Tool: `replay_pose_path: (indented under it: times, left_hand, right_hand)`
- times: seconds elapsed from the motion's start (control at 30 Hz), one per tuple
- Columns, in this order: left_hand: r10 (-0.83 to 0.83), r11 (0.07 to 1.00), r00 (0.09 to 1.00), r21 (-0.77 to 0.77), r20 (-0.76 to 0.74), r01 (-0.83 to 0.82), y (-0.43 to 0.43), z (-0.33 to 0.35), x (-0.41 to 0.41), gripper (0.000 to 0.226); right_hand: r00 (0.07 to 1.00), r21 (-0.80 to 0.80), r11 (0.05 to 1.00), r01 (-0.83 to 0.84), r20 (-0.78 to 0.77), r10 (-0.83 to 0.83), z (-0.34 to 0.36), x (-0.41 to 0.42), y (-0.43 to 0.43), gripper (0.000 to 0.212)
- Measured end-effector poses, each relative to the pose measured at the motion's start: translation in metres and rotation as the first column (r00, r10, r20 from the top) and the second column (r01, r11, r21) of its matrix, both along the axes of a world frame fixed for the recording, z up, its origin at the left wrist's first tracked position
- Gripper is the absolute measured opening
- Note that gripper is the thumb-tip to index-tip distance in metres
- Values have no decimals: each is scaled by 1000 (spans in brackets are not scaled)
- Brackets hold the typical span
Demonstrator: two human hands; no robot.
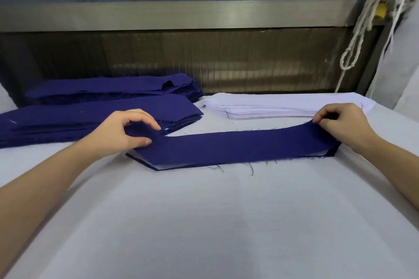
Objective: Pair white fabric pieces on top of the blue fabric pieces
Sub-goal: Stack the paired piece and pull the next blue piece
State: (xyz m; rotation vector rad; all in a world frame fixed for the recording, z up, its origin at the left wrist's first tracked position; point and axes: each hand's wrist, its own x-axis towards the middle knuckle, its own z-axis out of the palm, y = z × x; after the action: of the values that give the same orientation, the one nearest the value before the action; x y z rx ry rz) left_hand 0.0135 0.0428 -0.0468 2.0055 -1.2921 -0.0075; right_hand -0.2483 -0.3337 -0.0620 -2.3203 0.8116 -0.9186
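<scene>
Mostly under blue strip (238,145): white pc (164,166)

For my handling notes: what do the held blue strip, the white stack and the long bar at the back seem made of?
Blue strip: woven cloth, matte; loose threads fray from its cut edges. White stack: thin matte fabric layers, probably woven too; a few stray threads hang out. Bar: likely brushed metal, with a dull, streaked sheen.

Both forearms extend forward. Left hand (127,130) pinches the blue strip (238,147) at its left end; right hand (340,123) pinches the right end.
</scene>
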Motion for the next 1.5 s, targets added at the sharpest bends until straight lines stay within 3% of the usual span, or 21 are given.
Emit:
replay_pose_path:
  times: [0.33,0.53,0.87,1.5]
  left_hand:
    - [-20,994,1000,110,-17,21,0,-6,1,32]
    - [-20,995,1000,93,24,18,0,-3,0,34]
    - [-13,995,1000,101,-1,13,-1,-5,-1,28]
    - [-15,990,998,143,69,5,1,-7,3,34]
  right_hand:
    - [983,-6,999,-42,-180,40,-4,0,0,32]
    - [987,-57,998,-23,-162,13,-4,1,-1,39]
    - [988,-155,988,-5,-156,-20,-2,0,-1,33]
    - [966,-147,989,-16,-257,-23,-6,1,-3,29]
